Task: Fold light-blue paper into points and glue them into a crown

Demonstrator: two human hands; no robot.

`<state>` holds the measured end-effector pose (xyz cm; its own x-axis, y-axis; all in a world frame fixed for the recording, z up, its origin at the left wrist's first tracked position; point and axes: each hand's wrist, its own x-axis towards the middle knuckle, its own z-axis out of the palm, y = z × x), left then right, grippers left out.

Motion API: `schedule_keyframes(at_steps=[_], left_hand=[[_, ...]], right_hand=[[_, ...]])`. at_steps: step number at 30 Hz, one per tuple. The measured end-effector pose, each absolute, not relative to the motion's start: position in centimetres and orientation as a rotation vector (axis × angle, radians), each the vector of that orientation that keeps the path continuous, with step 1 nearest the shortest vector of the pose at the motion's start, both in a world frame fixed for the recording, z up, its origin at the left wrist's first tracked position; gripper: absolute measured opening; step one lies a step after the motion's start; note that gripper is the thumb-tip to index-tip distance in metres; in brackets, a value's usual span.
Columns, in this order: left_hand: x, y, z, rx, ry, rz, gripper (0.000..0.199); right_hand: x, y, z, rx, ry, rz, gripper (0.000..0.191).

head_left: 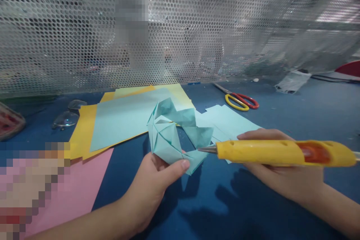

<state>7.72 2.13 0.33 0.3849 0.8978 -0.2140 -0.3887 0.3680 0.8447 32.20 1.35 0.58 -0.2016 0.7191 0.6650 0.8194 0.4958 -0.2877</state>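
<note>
My left hand [160, 176] grips a folded light-blue paper ring [168, 140] by its near edge, thumb on top. The ring is built of pointed, creased pieces around an open middle and is held above the blue table. In my right hand [278, 172] is a yellow hot glue gun [255, 152], lying sideways with its metal nozzle to the left. That nozzle tip is at the ring's right lower part; whether it touches the paper I cannot tell. The gun hides part of my right fingers.
Yellow and light-blue sheets [123, 120] lie behind the ring, pink paper [75, 187] at the left. Eyeglasses [66, 120] rest beside them. Pale blue pieces [232, 122] and red-and-yellow-handled scissors [239, 99] lie to the right. A perforated metal screen [180, 37] stands behind the table.
</note>
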Motion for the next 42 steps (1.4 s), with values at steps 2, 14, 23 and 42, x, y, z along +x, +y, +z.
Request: schedule_keyframes(at_steps=[2,14,23,42], left_hand=[[7.76,2.10,0.47,0.807,0.761,0.940,0.013],[7.91,2.23,0.76,0.836,0.780,0.936,0.016],[7.84,2.05,0.55,0.824,0.777,0.932,0.013],[7.82,2.13,0.53,0.797,0.789,0.923,0.020]], right_hand=[[32.27,1.28,0.52,-1.262,-2.015,-0.136,0.022],[32.52,1.23,0.39,-1.252,-2.144,-0.204,0.026],[32.40,1.47,0.65,-1.215,-2.150,-0.264,0.023],[32.56,1.46,0.47,-1.231,-2.143,-0.188,0.027]])
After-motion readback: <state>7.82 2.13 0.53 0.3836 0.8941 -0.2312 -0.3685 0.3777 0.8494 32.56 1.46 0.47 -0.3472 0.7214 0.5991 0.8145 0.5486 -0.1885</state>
